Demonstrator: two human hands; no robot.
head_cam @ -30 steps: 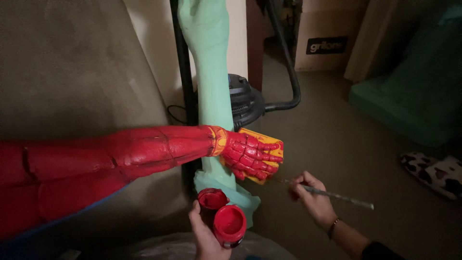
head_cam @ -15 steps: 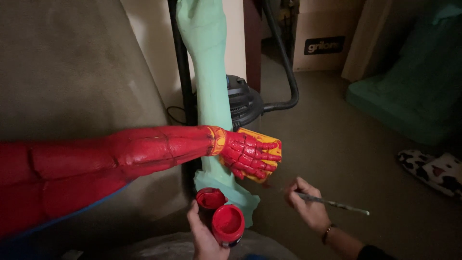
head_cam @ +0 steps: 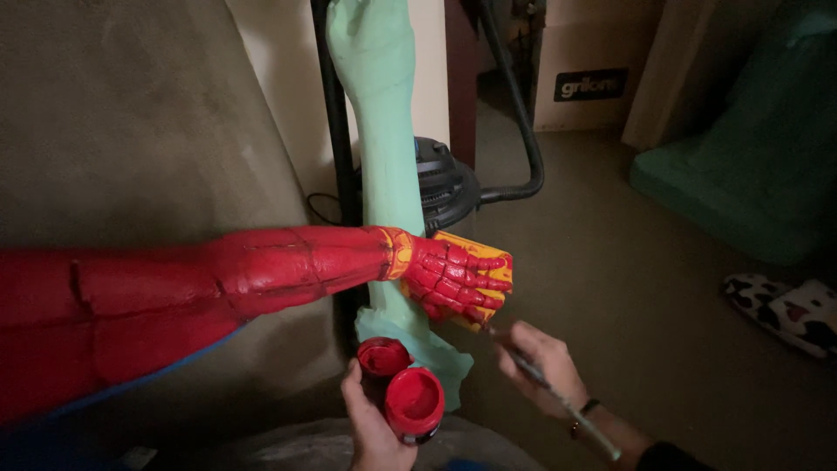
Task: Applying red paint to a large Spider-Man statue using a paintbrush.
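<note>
Two hands below red sculpted fist (head_cam: 458, 281): left hand (head_cam: 373, 427) clamped round open red paint jar (head_cam: 413, 403); right hand (head_cam: 540, 366) pinching paintbrush (head_cam: 558, 397), tip touching fist's underside.

My left hand (head_cam: 377, 429) runs off the bottom edge, so I can't see its wrist or how its fingers wrap the jar (head_cam: 381, 358) and lid (head_cam: 414, 403). The brush (head_cam: 558, 399) tip is hidden under the sculpted fist (head_cam: 458, 279). The red arm (head_cam: 174, 288) is cut off at the left edge. The slipper (head_cam: 789, 312) is half out of frame.
</note>
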